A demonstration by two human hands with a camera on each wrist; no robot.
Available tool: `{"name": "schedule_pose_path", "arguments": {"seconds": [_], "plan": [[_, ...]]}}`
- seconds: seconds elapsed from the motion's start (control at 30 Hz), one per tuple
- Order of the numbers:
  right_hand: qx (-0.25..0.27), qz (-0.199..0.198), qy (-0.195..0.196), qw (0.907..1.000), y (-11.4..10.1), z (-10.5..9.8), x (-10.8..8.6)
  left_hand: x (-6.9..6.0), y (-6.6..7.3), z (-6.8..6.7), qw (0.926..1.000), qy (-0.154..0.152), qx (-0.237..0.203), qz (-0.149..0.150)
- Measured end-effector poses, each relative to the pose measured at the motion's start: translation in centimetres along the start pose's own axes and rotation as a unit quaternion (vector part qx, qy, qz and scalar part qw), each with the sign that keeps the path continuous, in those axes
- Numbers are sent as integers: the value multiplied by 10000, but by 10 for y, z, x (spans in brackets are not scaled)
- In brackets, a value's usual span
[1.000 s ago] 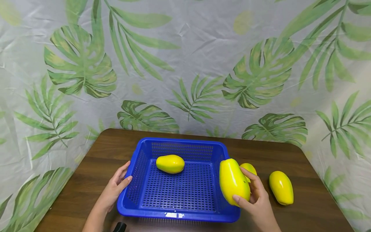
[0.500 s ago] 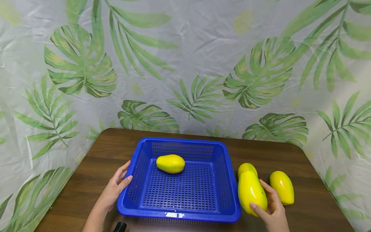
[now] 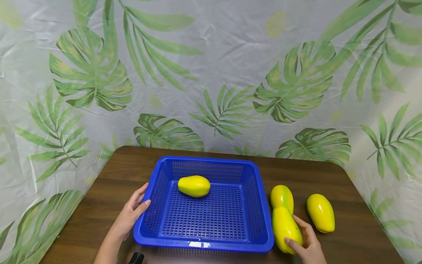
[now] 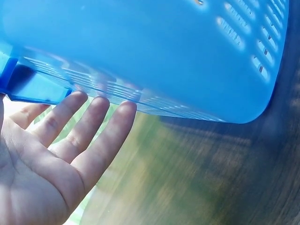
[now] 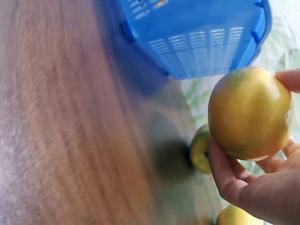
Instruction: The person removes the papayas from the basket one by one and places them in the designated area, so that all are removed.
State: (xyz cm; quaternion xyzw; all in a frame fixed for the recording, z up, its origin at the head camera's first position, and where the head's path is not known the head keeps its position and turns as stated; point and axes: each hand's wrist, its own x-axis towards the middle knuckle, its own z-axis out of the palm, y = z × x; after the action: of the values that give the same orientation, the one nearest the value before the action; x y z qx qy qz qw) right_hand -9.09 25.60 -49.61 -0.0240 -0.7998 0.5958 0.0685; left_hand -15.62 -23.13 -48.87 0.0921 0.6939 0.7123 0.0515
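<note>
My right hand (image 3: 308, 240) grips a yellow-green papaya (image 3: 286, 229) just right of the blue basket, thumb on its near side and fingers round its right. Whether this papaya touches the table cannot be told; in the right wrist view its rounded end (image 5: 251, 112) faces the camera. Behind it, partly covered, lies a second papaya (image 3: 281, 197). My left hand (image 3: 126, 214) touches the left side of the blue basket (image 3: 204, 245). In the left wrist view the left fingers (image 4: 105, 143) are extended, their tips against the basket wall. Inside the basket lies another papaya (image 3: 193, 186).
One more papaya (image 3: 321, 213) lies farther right on the brown wooden table (image 3: 356, 234). A leaf-patterned cloth (image 3: 211, 73) hangs behind the table. A small black object (image 3: 136, 258) shows at the bottom edge, near the left forearm.
My right hand has carried its papaya from above the basket's right rim rightward and down to beside the basket. The left hand and basket have stayed still.
</note>
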Motion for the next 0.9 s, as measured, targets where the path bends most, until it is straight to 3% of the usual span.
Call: {"name": "schedule_pose_path", "arguments": {"seconds": [0.27,0.67,0.9], "plan": [[-229,319,-73,9992,14,2,2,0,0,1,10000,0,-38,-27],[-393,164,-196,9989,22,5,2,0,1,1,10000,-24,-39,-31],[-816,627,-453,9937,17,3,5,0,0,0,9999,-90,-97,27]]}}
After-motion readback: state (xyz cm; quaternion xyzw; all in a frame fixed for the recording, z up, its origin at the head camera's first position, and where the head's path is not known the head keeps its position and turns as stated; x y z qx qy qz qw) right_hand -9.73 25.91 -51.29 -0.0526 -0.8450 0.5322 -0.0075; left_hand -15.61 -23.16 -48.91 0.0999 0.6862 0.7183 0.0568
